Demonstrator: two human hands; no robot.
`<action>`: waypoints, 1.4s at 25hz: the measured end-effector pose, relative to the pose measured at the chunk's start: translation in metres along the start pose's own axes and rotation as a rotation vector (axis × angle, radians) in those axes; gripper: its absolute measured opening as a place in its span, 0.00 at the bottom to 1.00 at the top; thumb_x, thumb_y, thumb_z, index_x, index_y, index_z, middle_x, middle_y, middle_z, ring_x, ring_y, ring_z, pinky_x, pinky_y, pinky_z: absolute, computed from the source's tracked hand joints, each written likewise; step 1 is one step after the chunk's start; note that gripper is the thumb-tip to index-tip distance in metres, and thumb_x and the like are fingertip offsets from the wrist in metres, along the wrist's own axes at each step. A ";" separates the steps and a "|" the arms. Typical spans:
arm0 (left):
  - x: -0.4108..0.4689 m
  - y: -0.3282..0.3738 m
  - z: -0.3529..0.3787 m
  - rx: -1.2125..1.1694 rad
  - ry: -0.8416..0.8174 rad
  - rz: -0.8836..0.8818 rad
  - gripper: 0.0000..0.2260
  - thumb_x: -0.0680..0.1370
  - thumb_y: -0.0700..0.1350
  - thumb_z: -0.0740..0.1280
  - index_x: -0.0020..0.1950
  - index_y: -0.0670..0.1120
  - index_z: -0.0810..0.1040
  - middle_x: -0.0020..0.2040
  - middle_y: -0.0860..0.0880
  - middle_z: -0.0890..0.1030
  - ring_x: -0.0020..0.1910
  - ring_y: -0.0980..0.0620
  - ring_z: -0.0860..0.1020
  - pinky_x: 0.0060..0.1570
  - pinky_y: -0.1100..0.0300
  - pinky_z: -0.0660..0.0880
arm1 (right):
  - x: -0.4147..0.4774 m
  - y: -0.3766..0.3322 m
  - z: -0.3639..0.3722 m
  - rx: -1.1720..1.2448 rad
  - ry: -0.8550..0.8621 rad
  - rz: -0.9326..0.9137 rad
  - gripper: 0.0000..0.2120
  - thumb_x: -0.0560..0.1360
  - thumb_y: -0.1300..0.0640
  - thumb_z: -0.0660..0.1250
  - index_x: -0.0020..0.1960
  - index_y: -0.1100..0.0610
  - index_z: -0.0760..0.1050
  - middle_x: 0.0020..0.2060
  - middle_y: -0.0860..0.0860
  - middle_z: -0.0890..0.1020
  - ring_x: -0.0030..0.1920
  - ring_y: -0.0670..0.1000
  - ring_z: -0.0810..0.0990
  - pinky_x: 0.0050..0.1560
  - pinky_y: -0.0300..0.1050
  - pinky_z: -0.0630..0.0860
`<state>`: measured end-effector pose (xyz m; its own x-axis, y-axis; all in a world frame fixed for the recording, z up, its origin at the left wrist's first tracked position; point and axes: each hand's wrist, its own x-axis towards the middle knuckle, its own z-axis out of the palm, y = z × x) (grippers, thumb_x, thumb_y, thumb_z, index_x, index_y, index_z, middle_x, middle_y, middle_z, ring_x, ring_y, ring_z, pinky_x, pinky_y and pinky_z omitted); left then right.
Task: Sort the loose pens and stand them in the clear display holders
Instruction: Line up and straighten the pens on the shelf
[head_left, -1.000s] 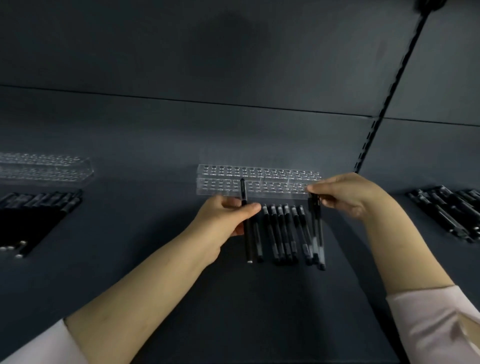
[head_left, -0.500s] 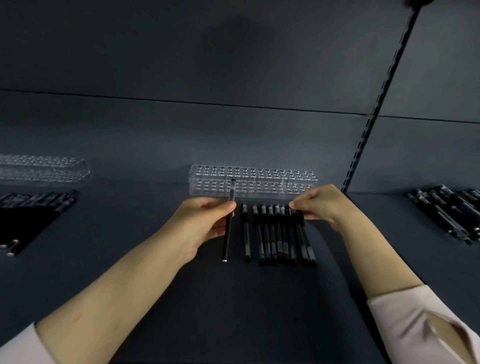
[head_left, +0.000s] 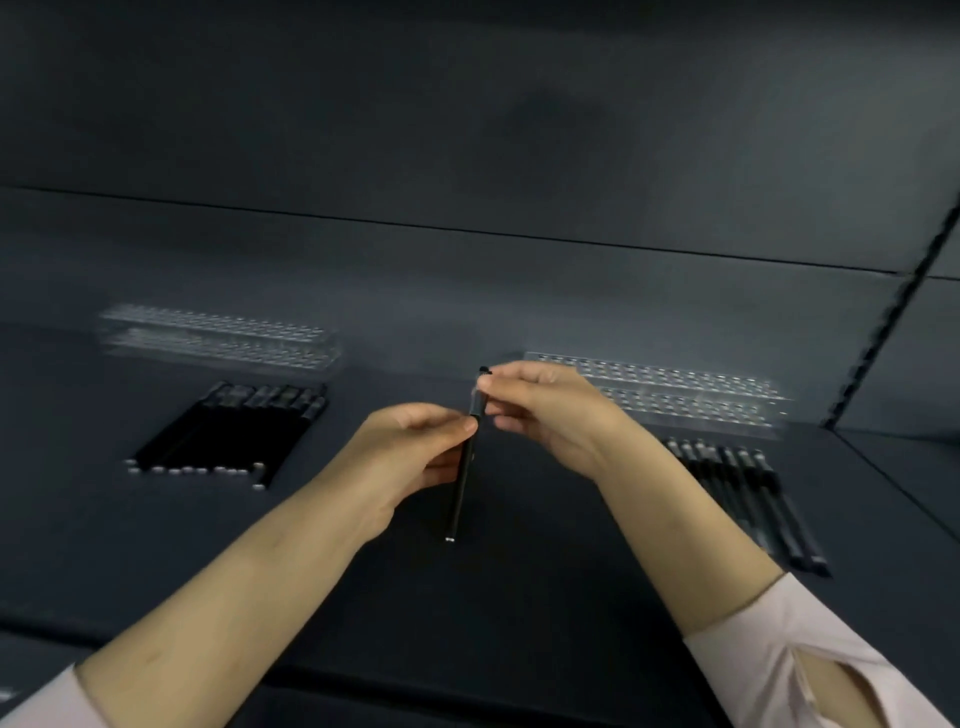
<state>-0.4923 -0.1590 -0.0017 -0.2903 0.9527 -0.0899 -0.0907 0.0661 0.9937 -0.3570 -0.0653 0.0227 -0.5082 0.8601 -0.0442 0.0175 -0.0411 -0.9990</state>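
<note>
Pen | mid-air, near upright, between left holder and right holder (both blurred) | left hand pinches barrel; right hand pinches top end | risk: thin fingertip grips may slip; pen drops, rolls away

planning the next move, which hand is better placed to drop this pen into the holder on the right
Probably right. The right hand pinches the top of the pen, with the right holder just behind it. The left hand grips the barrel, farther from that holder.
</note>
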 end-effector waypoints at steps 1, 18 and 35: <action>-0.001 0.002 -0.023 0.028 0.022 0.054 0.03 0.76 0.42 0.72 0.49 0.45 0.84 0.44 0.47 0.86 0.43 0.51 0.85 0.39 0.63 0.80 | 0.008 0.000 0.022 0.040 -0.007 0.014 0.02 0.74 0.61 0.70 0.46 0.56 0.78 0.37 0.50 0.81 0.35 0.43 0.79 0.38 0.34 0.78; 0.039 0.002 -0.307 0.935 0.088 0.285 0.12 0.78 0.49 0.69 0.60 0.52 0.80 0.50 0.59 0.80 0.44 0.69 0.73 0.41 0.76 0.65 | 0.088 0.036 0.197 -0.358 0.358 0.139 0.11 0.71 0.64 0.73 0.52 0.64 0.77 0.43 0.54 0.81 0.34 0.49 0.81 0.44 0.42 0.82; 0.029 0.055 -0.195 1.198 -0.014 0.502 0.14 0.77 0.49 0.70 0.62 0.49 0.79 0.57 0.52 0.81 0.55 0.53 0.79 0.59 0.53 0.75 | -0.007 -0.041 0.117 -1.172 0.243 -0.115 0.19 0.69 0.52 0.75 0.58 0.55 0.79 0.50 0.51 0.82 0.51 0.49 0.79 0.49 0.35 0.69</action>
<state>-0.6915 -0.1853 0.0368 -0.0336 0.9532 0.3005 0.9291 -0.0810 0.3608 -0.4549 -0.1287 0.0643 -0.3849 0.9069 0.1714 0.8192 0.4213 -0.3892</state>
